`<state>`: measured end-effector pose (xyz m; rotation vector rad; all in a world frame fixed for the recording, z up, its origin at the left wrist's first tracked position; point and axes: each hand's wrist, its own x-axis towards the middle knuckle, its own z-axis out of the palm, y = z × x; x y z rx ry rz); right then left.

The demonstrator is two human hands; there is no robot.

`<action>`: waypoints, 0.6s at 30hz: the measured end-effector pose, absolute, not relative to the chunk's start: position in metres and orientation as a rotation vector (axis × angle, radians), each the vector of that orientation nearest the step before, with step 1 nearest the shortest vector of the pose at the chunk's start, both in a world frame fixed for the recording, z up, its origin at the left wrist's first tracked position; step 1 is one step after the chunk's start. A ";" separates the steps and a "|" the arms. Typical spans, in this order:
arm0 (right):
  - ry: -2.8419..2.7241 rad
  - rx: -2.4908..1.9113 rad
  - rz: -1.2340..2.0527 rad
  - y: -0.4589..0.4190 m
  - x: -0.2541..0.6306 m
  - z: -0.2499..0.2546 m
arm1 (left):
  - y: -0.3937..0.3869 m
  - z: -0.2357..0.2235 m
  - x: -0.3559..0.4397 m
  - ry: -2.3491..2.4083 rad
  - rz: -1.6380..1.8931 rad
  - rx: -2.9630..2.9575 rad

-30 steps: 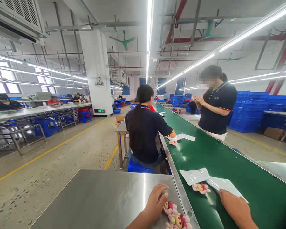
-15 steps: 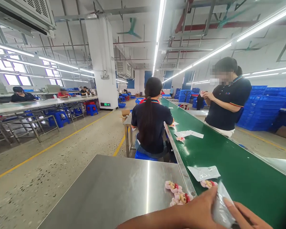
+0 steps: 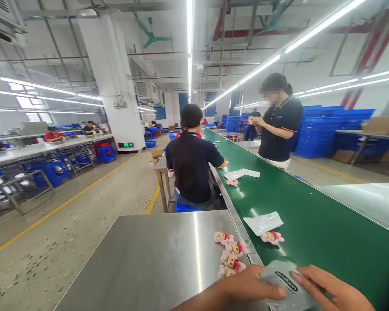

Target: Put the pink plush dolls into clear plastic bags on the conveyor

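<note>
A pale plastic bag with a dark oval label (image 3: 287, 280) is held between my two hands over the near edge of the green belt. My left hand (image 3: 249, 285) grips its left side, thumb lying across the front. On the right side, the fingers of my right hand (image 3: 335, 287) close on the bag; part of that hand is cut off by the frame. Whatever the bag contains is hidden. Several small pink dolls (image 3: 231, 261) lie in a row on the steel table beside my left hand. Another pink doll (image 3: 272, 237) rests on the belt just beyond the bag, touching a flat white packet (image 3: 264, 223).
The green conveyor belt (image 3: 311, 229) runs away from me, with more packets (image 3: 241, 174) and a doll (image 3: 232, 182) farther along. Left of it is the steel table (image 3: 149, 259). A seated co-worker (image 3: 191, 164) is ahead; another person (image 3: 278, 125) stands across the belt.
My view has swung to the right. The bag has been turned and lowered, so its dark label now faces me. The doll on the belt is now uncovered by my hands.
</note>
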<state>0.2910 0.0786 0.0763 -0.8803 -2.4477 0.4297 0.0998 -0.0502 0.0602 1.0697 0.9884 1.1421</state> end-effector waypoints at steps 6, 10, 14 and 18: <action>-2.602 -0.851 0.830 0.044 0.279 0.121 | -0.056 0.042 0.107 0.861 1.135 0.739; -2.314 -1.127 1.058 0.085 0.272 0.115 | -0.053 0.037 0.122 0.901 1.268 0.546; -2.117 -1.624 0.900 0.130 0.261 0.085 | -0.051 0.036 0.129 0.938 1.286 0.582; -2.143 -1.605 1.067 0.135 0.242 0.061 | -0.049 0.032 0.131 0.942 1.347 0.611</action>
